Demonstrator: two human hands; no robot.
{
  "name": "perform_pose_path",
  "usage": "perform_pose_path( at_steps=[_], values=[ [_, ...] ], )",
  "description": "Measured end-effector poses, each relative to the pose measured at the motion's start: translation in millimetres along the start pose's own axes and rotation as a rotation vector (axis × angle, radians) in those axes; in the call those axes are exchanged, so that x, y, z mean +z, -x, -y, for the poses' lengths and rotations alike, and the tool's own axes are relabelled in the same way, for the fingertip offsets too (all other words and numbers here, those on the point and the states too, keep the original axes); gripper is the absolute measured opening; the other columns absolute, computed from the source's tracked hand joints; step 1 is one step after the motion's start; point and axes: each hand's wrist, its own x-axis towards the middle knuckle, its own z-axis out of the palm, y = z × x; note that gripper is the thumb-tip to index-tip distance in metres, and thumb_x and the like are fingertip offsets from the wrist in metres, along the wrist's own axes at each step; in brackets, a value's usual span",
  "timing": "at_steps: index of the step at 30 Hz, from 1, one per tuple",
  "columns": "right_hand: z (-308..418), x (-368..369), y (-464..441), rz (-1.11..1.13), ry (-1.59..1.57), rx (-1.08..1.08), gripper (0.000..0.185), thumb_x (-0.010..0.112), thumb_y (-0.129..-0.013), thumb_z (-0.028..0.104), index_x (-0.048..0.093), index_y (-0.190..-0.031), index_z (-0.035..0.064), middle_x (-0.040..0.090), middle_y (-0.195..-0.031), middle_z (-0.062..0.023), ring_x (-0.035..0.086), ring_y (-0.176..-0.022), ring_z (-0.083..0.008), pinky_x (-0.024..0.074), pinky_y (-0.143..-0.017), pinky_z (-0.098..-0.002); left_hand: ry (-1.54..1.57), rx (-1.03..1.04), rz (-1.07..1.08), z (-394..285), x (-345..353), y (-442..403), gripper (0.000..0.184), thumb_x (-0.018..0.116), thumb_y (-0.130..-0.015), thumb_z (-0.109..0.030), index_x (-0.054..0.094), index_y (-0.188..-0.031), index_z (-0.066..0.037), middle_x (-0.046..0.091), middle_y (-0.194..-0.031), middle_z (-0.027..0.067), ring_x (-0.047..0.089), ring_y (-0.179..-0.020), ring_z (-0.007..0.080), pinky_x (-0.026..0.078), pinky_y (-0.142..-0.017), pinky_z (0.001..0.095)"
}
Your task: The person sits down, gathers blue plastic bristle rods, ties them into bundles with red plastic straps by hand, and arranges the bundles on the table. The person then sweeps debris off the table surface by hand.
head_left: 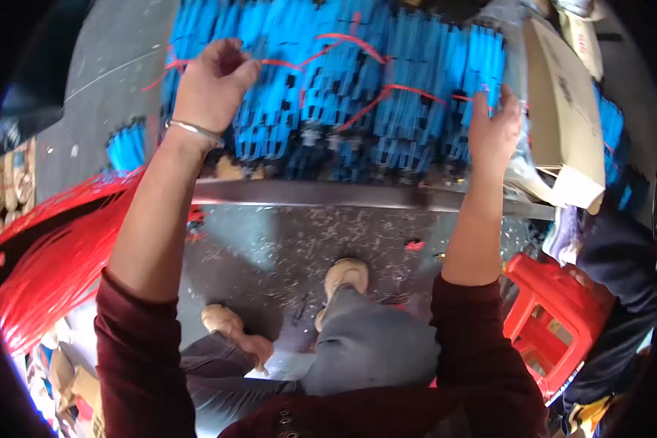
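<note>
Bundles of thin blue tube-like pieces with dark ends point(270, 95) lie side by side on the worktable point(306, 193), with red ties point(350, 38) across them. My left hand point(215, 80) is over the leftmost bundles, close to a red tie. Its fingers are loosely curled, with a gap between thumb and forefinger, and nothing shows in them. At the right end, my right hand point(496, 131) is beside a smaller blue bundle point(486, 58), thumb and fingers apart. Whether its fingertips touch that bundle is hard to make out.
An open cardboard box point(562, 109) stands at the table's right. Long red strands point(66, 255) hang at the left, near a small blue bundle point(128, 146). A red plastic stool point(555, 321) is at lower right, beside a person in dark clothing point(613, 270). Scraps litter the floor point(292, 255).
</note>
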Motion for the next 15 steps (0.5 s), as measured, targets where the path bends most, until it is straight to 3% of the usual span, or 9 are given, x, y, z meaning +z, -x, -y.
perform_pose_path(
  at_steps=[1, 3, 5, 7, 8, 11, 12, 15],
  values=[
    [-29, 6, -9, 0.044, 0.070, 0.044, 0.048, 0.062, -0.076, 0.027, 0.050, -0.110, -0.0041, 0.056, -0.104, -0.0248, 0.053, -0.101, -0.0359, 0.0407, -0.087, -0.0424, 0.005, -0.002, 0.063, 2, 14, 2, 0.034, 0.063, -0.078, -0.010, 0.051, -0.105, 0.006, 0.062, -0.087, 0.0061, 0.058, -0.079, 0.0124, 0.047, -0.072, 0.0259],
    [-45, 7, -26, 0.463, 0.289, 0.243, 0.053, 0.062, -0.076, 0.035, 0.048, -0.108, -0.0062, 0.057, -0.101, -0.0256, 0.055, -0.098, -0.0366, 0.0417, -0.087, -0.0425, -0.024, 0.000, 0.183, -9, 42, 11, 0.029, 0.060, -0.081, -0.007, 0.051, -0.106, 0.004, 0.061, -0.089, 0.0046, 0.057, -0.081, 0.0103, 0.046, -0.074, 0.0235],
    [-48, 23, -30, 0.572, 0.459, 0.218, 0.061, 0.062, -0.076, 0.041, 0.043, -0.110, -0.0065, 0.058, -0.101, -0.0247, 0.056, -0.098, -0.0352, 0.0429, -0.087, -0.0410, -0.049, 0.017, 0.259, -14, 70, 25, 0.026, 0.058, -0.082, -0.005, 0.052, -0.106, 0.003, 0.060, -0.089, 0.0036, 0.056, -0.082, 0.0088, 0.045, -0.074, 0.0221],
    [-46, 35, -33, 0.498, 0.456, 0.187, 0.068, 0.063, -0.074, 0.042, 0.037, -0.115, -0.0062, 0.056, -0.104, -0.0248, 0.056, -0.098, -0.0354, 0.0433, -0.087, -0.0395, -0.103, 0.074, 0.253, -19, 88, 33, 0.025, 0.057, -0.082, -0.004, 0.053, -0.105, 0.002, 0.060, -0.088, 0.0031, 0.056, -0.080, 0.0077, 0.045, -0.072, 0.0217],
    [-38, 32, -43, 0.591, 0.356, 0.290, 0.074, 0.065, -0.073, 0.042, 0.031, -0.118, -0.0055, 0.050, -0.114, -0.0268, 0.049, -0.107, -0.0370, 0.0415, -0.090, -0.0395, -0.106, 0.073, 0.263, -20, 93, 40, 0.026, 0.057, -0.081, -0.002, 0.053, -0.106, 0.002, 0.061, -0.089, 0.0052, 0.058, -0.079, 0.0100, 0.047, -0.071, 0.0234],
    [-20, 47, -50, 0.548, 0.467, 0.389, 0.075, 0.065, -0.073, 0.043, 0.030, -0.118, -0.0048, 0.042, -0.121, -0.0275, 0.040, -0.114, -0.0389, 0.0392, -0.093, -0.0400, -0.141, 0.209, 0.210, -8, 99, 65, 0.028, 0.058, -0.079, -0.002, 0.053, -0.107, 0.002, 0.062, -0.088, 0.0081, 0.060, -0.079, 0.0143, 0.048, -0.072, 0.0258],
    [-21, 52, -50, 0.495, 0.436, 0.433, 0.075, 0.065, -0.071, 0.042, 0.029, -0.118, -0.0036, 0.039, -0.121, -0.0260, 0.036, -0.117, -0.0380, 0.0382, -0.093, -0.0411, -0.196, 0.329, 0.167, -2, 98, 72, 0.031, 0.057, -0.077, 0.001, 0.052, -0.108, 0.003, 0.061, -0.092, 0.0132, 0.061, -0.082, 0.0211, 0.048, -0.074, 0.0290],
    [-19, 51, -55, 0.426, 0.436, 0.485, 0.074, 0.066, -0.068, 0.040, 0.030, -0.117, -0.0025, 0.040, -0.118, -0.0242, 0.039, -0.114, -0.0368, 0.0381, -0.093, -0.0427, -0.336, 0.355, 0.104, 4, 88, 87, 0.035, 0.055, -0.074, 0.004, 0.050, -0.109, 0.002, 0.058, -0.097, 0.0162, 0.060, -0.086, 0.0271, 0.048, -0.076, 0.0317]
  ],
)
